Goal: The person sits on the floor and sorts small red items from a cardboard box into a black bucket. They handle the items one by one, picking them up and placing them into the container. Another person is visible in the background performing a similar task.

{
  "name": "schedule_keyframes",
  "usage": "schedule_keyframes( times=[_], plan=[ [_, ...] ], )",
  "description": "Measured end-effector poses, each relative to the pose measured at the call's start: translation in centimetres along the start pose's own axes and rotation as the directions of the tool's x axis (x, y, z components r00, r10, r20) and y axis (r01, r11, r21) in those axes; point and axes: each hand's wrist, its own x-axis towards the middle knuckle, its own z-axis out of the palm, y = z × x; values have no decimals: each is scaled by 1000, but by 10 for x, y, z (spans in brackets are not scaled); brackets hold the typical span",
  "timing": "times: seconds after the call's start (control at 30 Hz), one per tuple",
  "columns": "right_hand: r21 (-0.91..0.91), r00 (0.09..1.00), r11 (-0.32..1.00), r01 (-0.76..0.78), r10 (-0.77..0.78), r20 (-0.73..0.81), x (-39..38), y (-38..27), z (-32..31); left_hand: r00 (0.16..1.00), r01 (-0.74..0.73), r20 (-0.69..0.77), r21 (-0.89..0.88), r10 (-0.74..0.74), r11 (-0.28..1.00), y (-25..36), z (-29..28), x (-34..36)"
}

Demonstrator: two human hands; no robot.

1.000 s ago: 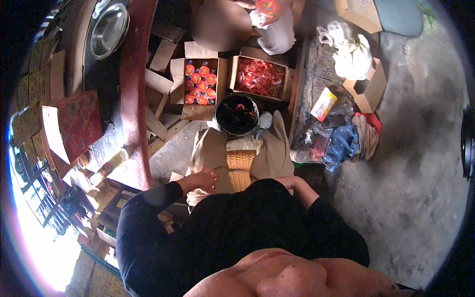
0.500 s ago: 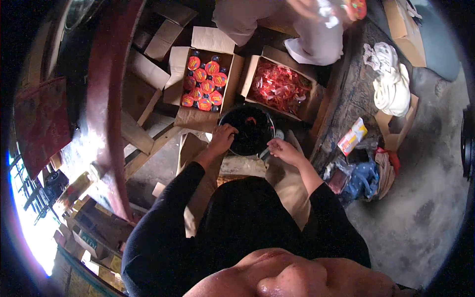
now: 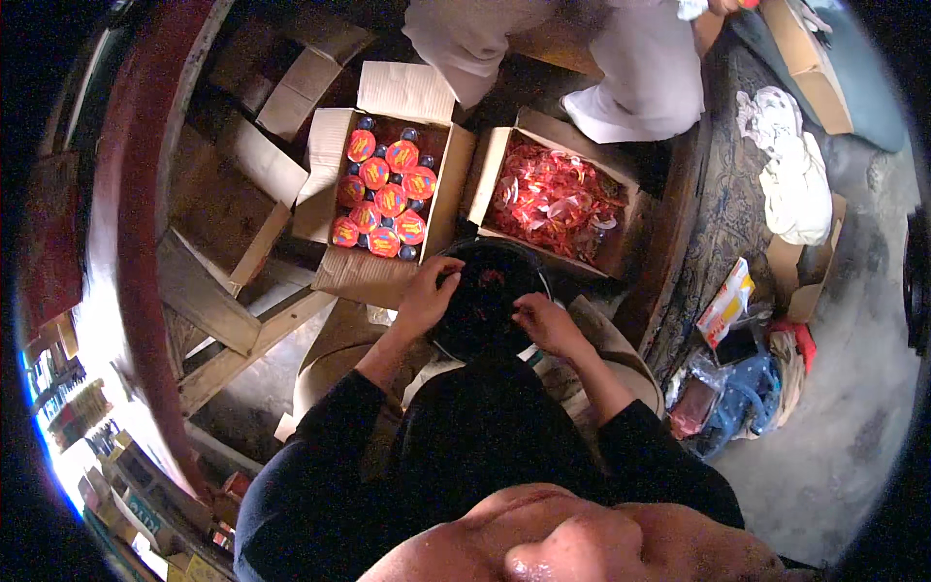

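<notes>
A round black pot (image 3: 485, 301) with red scraps inside sits between my knees. My left hand (image 3: 432, 291) grips its left rim with curled fingers. At its right side, my right hand (image 3: 543, 320) has fingertips pinched over the rim; what they hold, if anything, is too small to make out. Just beyond the pot, an open carton (image 3: 436, 194) holds several red-topped cups with dark bottles among them. To its right, another carton (image 3: 627, 233) is heaped with red and white shreds (image 3: 548, 194).
A seated person in pale trousers (image 3: 640, 68) faces me. Flattened cardboard (image 3: 247, 145), wooden planks (image 3: 213, 301) and a red beam (image 3: 126, 242) lie left. Along the right, a worn ledge (image 3: 703, 223) bears white cloth (image 3: 790, 184), plastic bags and a blue fabric bundle (image 3: 747, 398).
Both my hands have come up from my lap to the pot. My view has tilted, and the other person's hands have moved up toward the picture's top edge.
</notes>
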Motion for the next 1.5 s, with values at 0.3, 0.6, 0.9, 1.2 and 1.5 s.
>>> schedule_keyframes(
  times=[0.3,0.6,0.9,1.2,1.5],
  plan=[
    [-359,973,932,57,-132,-189,-64,-38,-12,942,-300,-106,156,318,941,40,3,-37],
    [-310,915,948,77,-191,-357,-107,-47,-21,842,-493,-151,175,518,852,67,-3,-84],
    [85,539,975,204,-40,-841,-217,70,-78,865,-440,-230,82,446,894,28,-53,-97],
    [275,181,947,-165,303,-936,-313,330,-108,879,-394,-251,94,404,914,47,-24,-81],
    [143,305,751,-644,424,-853,-231,185,-65,871,-264,-408,83,275,961,-9,-95,-93]
  ],
)
